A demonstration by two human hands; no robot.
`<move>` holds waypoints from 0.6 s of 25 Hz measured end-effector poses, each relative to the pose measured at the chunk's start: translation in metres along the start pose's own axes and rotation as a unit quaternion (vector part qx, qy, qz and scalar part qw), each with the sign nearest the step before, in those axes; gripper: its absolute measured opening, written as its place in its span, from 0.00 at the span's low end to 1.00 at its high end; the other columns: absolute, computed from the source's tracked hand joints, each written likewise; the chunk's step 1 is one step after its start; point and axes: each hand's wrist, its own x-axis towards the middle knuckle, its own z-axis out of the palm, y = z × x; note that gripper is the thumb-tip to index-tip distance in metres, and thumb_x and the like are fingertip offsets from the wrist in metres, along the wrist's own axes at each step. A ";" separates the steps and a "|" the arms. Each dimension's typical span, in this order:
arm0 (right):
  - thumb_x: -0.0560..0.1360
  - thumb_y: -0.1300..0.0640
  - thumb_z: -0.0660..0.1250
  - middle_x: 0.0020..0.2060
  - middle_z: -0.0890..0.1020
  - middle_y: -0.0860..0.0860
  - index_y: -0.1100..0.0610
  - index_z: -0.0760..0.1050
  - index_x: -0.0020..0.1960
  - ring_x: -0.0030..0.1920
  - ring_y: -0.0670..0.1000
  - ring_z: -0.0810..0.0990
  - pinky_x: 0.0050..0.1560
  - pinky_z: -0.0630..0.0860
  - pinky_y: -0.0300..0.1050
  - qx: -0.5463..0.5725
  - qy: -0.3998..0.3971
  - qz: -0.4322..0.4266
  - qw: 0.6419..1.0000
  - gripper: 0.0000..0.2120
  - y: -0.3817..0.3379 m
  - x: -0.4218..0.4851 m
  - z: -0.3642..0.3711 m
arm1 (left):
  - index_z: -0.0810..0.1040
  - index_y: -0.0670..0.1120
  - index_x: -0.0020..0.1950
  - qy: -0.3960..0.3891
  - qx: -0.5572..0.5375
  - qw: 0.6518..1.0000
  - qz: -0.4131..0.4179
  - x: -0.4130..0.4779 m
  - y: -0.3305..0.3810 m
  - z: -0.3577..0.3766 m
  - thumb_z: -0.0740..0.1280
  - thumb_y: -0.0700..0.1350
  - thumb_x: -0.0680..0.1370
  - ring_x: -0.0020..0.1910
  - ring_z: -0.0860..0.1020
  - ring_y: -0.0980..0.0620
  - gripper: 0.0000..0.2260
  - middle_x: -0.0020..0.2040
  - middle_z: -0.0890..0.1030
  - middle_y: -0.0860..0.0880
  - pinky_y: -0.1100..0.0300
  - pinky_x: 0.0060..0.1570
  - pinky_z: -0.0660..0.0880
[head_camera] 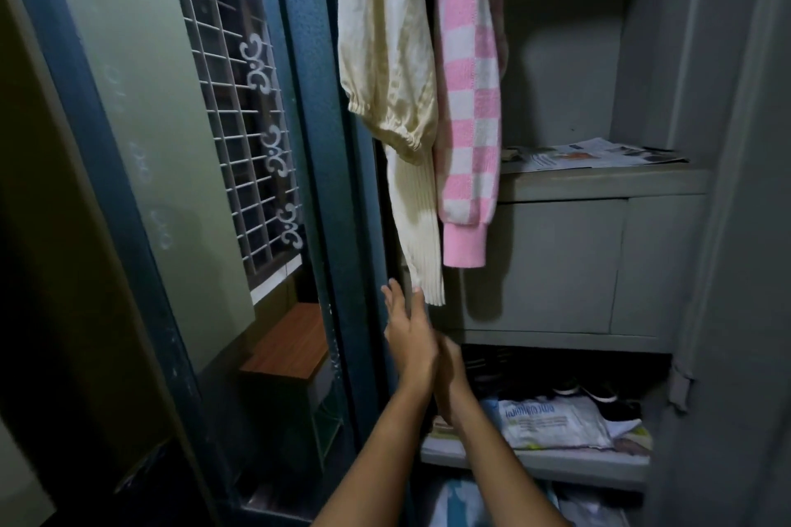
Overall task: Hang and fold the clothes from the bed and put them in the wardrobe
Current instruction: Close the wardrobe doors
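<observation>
Over at the open grey wardrobe [569, 68], two tops are already hanging at its left side. One is a cream top [385, 56] with a gathered elastic hem and a long ribbed sleeve [421, 235] dangling below it. Right beside it, touching, is a pink-and-white checked sweater [468, 98] that ends in a solid pink cuff.

The person has both arms stretched up from below. Their left hand [408, 334] is flat, fingers straight and pointing up, with the fingertips right at the bottom edge of that ribbed sleeve. It looks like it's just touching it, and it isn't gripping anything. The right hand [449, 359] sits just behind the left one and up against it. It's mostly hidden and kinda blurry, so honestly I can't tell if those fingers are spread or curled.

Other stuff: a sheet of newspaper [599, 154] lies flat on the shelf to the right of the sweater, with a closed grey compartment under it. On the next shelf down there's a folded paper [552, 419] with black shoes [608, 400] behind it, and some light fabric on the shelf below that.

Off to the left is the blue door [308, 98], with a white grille [239, 120] and a small wood-topped table [286, 342] showing beside it.
</observation>
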 end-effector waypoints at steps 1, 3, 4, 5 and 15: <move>0.61 0.53 0.79 0.44 0.83 0.60 0.60 0.81 0.45 0.40 0.51 0.83 0.41 0.79 0.40 -0.005 0.008 -0.006 1.000 0.17 0.000 -0.003 -0.010 | 0.62 0.46 0.74 -0.001 -0.003 1.000 0.020 -0.007 -0.003 0.005 0.58 0.47 0.81 0.72 0.61 0.55 0.21 0.75 0.60 0.51 0.64 0.71 0.56; 0.70 0.48 0.72 0.53 0.81 0.61 0.60 0.79 0.53 0.44 0.50 0.82 0.43 0.78 0.40 -0.030 0.076 -0.029 0.996 0.19 -0.006 -0.014 -0.026 | 0.68 0.43 0.70 -0.013 -0.032 0.999 0.038 -0.020 -0.010 0.016 0.59 0.43 0.81 0.60 0.72 0.62 0.17 0.66 0.71 0.52 0.75 0.58 0.65; 0.76 0.50 0.66 0.55 0.80 0.61 0.62 0.76 0.57 0.46 0.50 0.82 0.42 0.77 0.39 -0.025 0.113 -0.046 0.992 0.17 -0.009 -0.019 -0.035 | 0.71 0.42 0.68 -0.017 -0.058 0.998 0.029 -0.025 -0.012 0.020 0.60 0.42 0.81 0.53 0.74 0.65 0.16 0.61 0.75 0.52 0.79 0.49 0.66; 0.79 0.53 0.59 0.58 0.78 0.61 0.63 0.74 0.61 0.51 0.52 0.81 0.44 0.78 0.40 -0.025 0.138 -0.061 0.988 0.16 -0.013 -0.024 -0.044 | 0.73 0.41 0.66 -0.013 -0.083 0.996 0.013 -0.029 -0.013 0.024 0.60 0.41 0.80 0.50 0.75 0.64 0.15 0.57 0.76 0.51 0.80 0.45 0.65; 0.83 0.52 0.47 0.68 0.70 0.57 0.59 0.62 0.72 0.69 0.55 0.68 0.57 0.66 0.45 -0.110 0.278 -0.143 0.943 0.21 -0.029 -0.198 -0.061 | 0.75 0.34 0.61 -0.129 -0.258 0.944 -0.159 -0.136 0.005 0.021 0.56 0.42 0.81 0.54 0.76 0.48 0.15 0.52 0.78 0.42 0.62 0.51 0.69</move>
